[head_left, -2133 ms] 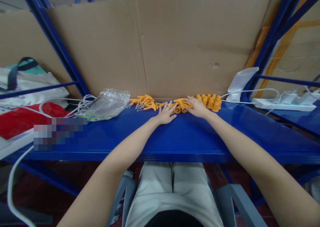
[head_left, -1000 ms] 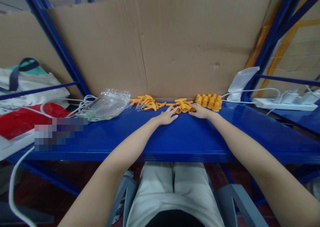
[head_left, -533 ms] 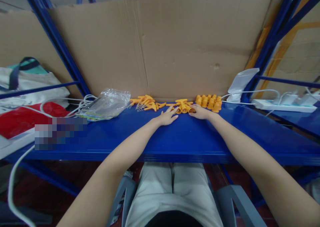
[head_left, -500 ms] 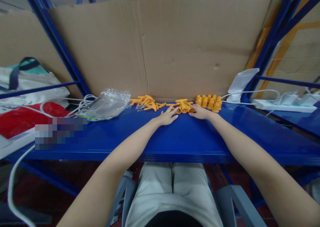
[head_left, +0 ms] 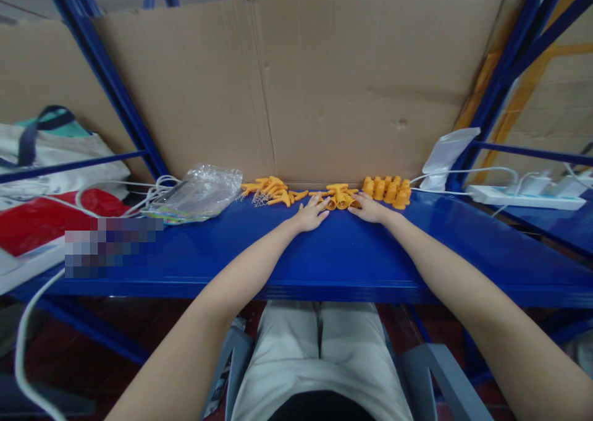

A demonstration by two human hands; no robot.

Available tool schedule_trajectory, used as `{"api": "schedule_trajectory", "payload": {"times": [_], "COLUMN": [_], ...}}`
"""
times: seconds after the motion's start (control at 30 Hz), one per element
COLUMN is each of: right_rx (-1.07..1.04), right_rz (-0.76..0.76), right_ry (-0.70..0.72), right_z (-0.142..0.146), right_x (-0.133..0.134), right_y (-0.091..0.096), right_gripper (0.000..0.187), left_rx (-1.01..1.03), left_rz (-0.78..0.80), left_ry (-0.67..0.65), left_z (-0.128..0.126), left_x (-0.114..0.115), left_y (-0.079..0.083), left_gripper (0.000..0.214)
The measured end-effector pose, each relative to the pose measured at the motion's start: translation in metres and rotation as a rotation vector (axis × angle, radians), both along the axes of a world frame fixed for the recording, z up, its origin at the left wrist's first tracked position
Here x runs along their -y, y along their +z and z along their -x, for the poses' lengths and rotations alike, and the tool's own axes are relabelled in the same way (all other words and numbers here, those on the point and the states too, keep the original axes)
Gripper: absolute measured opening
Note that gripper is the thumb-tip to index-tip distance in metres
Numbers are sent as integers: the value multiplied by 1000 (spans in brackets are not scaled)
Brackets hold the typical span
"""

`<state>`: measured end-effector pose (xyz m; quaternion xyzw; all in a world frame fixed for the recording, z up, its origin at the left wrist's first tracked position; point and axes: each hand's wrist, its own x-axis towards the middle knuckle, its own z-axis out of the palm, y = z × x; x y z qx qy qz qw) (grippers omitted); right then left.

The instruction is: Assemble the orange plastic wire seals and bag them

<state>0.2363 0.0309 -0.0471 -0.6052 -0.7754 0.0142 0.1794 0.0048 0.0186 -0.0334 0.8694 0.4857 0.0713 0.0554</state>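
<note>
My left hand [head_left: 311, 214] rests palm down on the blue table, fingers spread, at the left side of a small group of orange plastic pieces. In that group, several hollow cup-like pieces [head_left: 342, 203] lie with their round open ends towards me, and branched orange pieces [head_left: 338, 188] lie behind them. On the group's right side is my right hand [head_left: 369, 209], its fingers stretched over the cup at that end and touching it. To the left lies a loose pile of branched orange pieces [head_left: 275, 189] with thin metal chains. Upright orange cups [head_left: 391, 191] stand in rows to the right.
A clear plastic bag [head_left: 204, 192] and white cables lie left on the blue table [head_left: 352, 260]. A cardboard sheet [head_left: 324, 87] closes off the back. Blue posts rise on both sides. A white power strip [head_left: 528, 197] sits far right, and a red bag [head_left: 46, 223] far left.
Both hands have shifted only very slightly at the sides of the middle group. The orange pieces lie much as before.
</note>
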Motion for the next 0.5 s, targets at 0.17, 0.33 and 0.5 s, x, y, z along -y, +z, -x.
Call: {"api": "schedule_trajectory", "payload": {"times": [0.17,0.33,0.5], "right_rx": [-16,-12,-2], "right_rz": [8,10,23], "right_ry": [-58,-98,-130], "right_z": [3,7,12], "right_x": [-2,1,4], "right_y": [-4,-4,-2], "right_gripper": [68,67,66], "left_rx": [2,-3,-3], "left_rz": [-14,-22,-13], "left_ry": [25,60,72], "left_z": [0,-2,-3], "left_x": [-4,-5,-4], "left_y": [-2,-2,0], "left_gripper": [61,61,63]}}
